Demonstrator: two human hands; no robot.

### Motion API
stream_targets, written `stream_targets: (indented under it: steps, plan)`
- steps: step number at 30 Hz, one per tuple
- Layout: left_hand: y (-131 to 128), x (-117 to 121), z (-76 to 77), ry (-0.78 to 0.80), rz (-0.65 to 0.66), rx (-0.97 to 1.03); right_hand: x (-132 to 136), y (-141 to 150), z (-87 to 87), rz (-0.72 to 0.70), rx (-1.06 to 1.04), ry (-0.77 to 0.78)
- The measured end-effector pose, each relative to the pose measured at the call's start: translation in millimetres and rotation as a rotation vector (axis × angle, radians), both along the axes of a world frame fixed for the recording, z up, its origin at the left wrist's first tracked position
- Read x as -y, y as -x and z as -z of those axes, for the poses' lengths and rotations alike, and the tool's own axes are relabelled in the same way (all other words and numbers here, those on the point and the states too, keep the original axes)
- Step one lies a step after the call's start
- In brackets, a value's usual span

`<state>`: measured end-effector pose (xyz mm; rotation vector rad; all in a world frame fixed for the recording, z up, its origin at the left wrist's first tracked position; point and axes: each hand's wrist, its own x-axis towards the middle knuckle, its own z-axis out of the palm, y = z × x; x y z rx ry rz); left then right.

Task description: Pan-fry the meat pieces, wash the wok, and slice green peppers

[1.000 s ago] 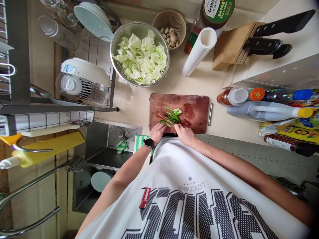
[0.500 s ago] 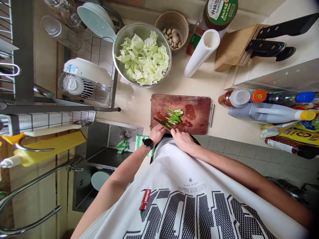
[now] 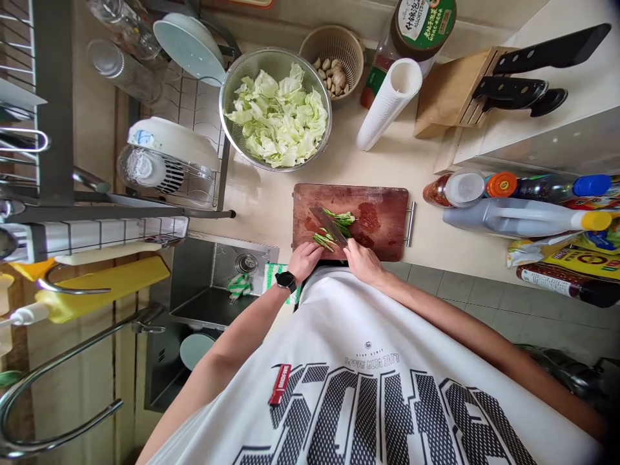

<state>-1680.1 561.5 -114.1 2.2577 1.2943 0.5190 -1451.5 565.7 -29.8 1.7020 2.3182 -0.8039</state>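
Observation:
A kitchen knife [image 3: 330, 227] is in my right hand [image 3: 364, 261], its fingers wrapped round the handle at the near edge of the brown cutting board [image 3: 382, 232]. The blade slants up and left between two groups of sliced green pepper. Larger slices of green pepper [image 3: 345, 219] lie beyond the blade, and a few thin green pepper slices [image 3: 323, 241] lie on the near side. My left hand [image 3: 305, 258], below a black watch, rests at the board's near left corner beside the thin slices. Its fingers are bent together; what they hold, if anything, is hidden.
A colander [image 3: 227, 129] of torn cabbage stands behind the board, with a garlic basket [image 3: 356, 51], a paper towel roll [image 3: 387, 106] and a knife block [image 3: 450, 90] to its right. Bottles [image 3: 513, 216] line the right side. The sink [image 3: 217, 258] and dish rack [image 3: 225, 174] are left.
The knife has moved away from my left hand, up and to the right, and now lies between the pepper slices. My right hand has shifted slightly right. My left hand has hardly moved.

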Motion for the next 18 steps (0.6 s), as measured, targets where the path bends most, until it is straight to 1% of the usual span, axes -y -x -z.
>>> stream_targets:
  steps: [2, 5, 7, 9, 11, 14, 16, 18]
  plan:
    - [-1, 3, -1.0, -0.012, -0.094, -0.003, 1, -13, -8.4, 0.034, 0.001, -0.041]
    - [-10, 3, -3.3, 0.002, -0.207, 0.011, -3, -34, -24.5, 0.112, 0.11, -0.085]
    - [-21, 1, -5.6, 0.019, -0.263, 0.022, -6, -44, -33.1, 0.142, 0.206, -0.079]
    - [-33, -2, -8.4, 0.019, -0.336, 0.024, -8, -47, -37.8, 0.122, 0.27, -0.035]
    - [-44, -4, -11.2, 0.011, -0.412, 0.027, -7, -43, -38.7, 0.081, 0.293, 0.023]
    - [-58, -1, -15.0, -0.003, -0.495, 0.06, 1, -29, -35.6, 0.038, 0.266, 0.079]
    - [-65, 3, -16.8, -0.007, -0.534, 0.092, 8, -24, -31.9, 0.024, 0.212, 0.084]
    - [-73, 5, -17.8, -0.009, -0.58, 0.118, 12, -27, -26.5, 0.044, 0.127, 0.056]
